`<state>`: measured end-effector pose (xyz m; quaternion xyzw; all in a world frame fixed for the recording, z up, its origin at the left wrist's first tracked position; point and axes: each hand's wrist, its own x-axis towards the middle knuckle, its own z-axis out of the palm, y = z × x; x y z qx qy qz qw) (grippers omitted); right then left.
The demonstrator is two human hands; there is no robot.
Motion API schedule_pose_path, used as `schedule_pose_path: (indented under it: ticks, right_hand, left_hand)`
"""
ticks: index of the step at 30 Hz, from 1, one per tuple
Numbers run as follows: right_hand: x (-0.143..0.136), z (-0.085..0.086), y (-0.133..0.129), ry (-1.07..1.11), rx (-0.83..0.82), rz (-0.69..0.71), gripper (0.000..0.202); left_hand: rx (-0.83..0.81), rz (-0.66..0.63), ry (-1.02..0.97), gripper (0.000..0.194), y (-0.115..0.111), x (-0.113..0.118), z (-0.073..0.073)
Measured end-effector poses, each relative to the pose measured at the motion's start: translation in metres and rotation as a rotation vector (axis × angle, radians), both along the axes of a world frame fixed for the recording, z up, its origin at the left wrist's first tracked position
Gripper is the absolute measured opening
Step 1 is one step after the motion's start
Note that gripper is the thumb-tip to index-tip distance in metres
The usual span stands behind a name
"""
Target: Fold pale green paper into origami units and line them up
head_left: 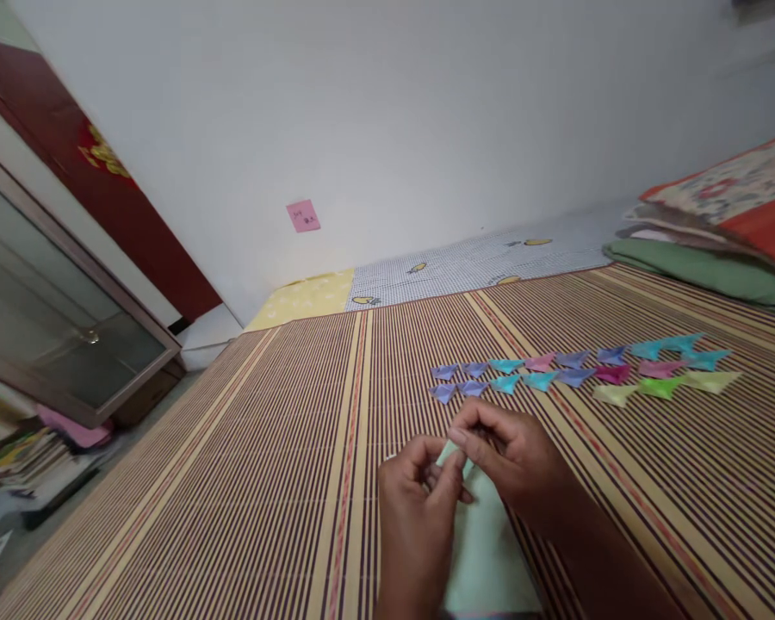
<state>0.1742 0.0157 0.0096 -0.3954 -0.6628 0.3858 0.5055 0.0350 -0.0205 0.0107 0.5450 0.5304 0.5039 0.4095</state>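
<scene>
Between my two hands is a small folded piece of pale green paper. My left hand pinches it from the left, thumb on top. From the right, my right hand grips its upper end between thumb and fingers. Beneath them lies a larger pale green sheet or pad, running toward the bottom edge of the view. Past my hands, folded paper shapes in blue, purple, pink, green and yellow stand in rows, among them a bright green one and a magenta one.
A striped mat covers the bed. Folded bedding and a floral and orange cushion are piled at the right. A pink note sticks to the wall. Left of the bed are a glass-fronted cabinet and stacked books.
</scene>
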Motion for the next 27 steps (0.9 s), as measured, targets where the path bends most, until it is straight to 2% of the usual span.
schedule_pose_path:
  ticks: [2, 5, 11, 15, 18, 22, 27]
  right_hand:
    - [-0.0007, 0.0008, -0.0014, 0.074, -0.040, -0.001, 0.025]
    - [-0.0033, 0.0009, -0.0030, 0.213, -0.149, 0.012, 0.028]
    - [-0.0067, 0.0016, -0.0052, 0.277, -0.209, 0.104, 0.028]
    - [-0.0049, 0.0021, -0.0061, 0.327, -0.271, 0.143, 0.032]
    - [-0.0026, 0.0014, -0.0053, 0.304, -0.271, 0.090, 0.032]
    - [-0.0024, 0.0020, -0.0053, 0.239, -0.236, 0.033, 0.029]
    - [-0.0057, 0.0038, -0.0062, 0.181, -0.135, 0.034, 0.026]
  left_hand:
    - [-0.089, -0.067, -0.133, 0.014, 0.0013, 0.0006, -0.0004]
    - [-0.153, -0.132, -0.234, 0.014, 0.0014, 0.0013, 0.0014]
    - [-0.113, -0.151, -0.240, 0.017, -0.0011, 0.0010, 0.0047]
    - [-0.114, -0.236, -0.294, 0.018, -0.0014, 0.0006, 0.0049]
    - [-0.095, -0.286, -0.283, 0.029, -0.0011, -0.0021, 0.0028]
    - [-0.052, -0.256, -0.227, 0.043, -0.0012, -0.0066, 0.0014]
    - [-0.052, -0.192, -0.197, 0.032, -0.0015, -0.0049, 0.0059]
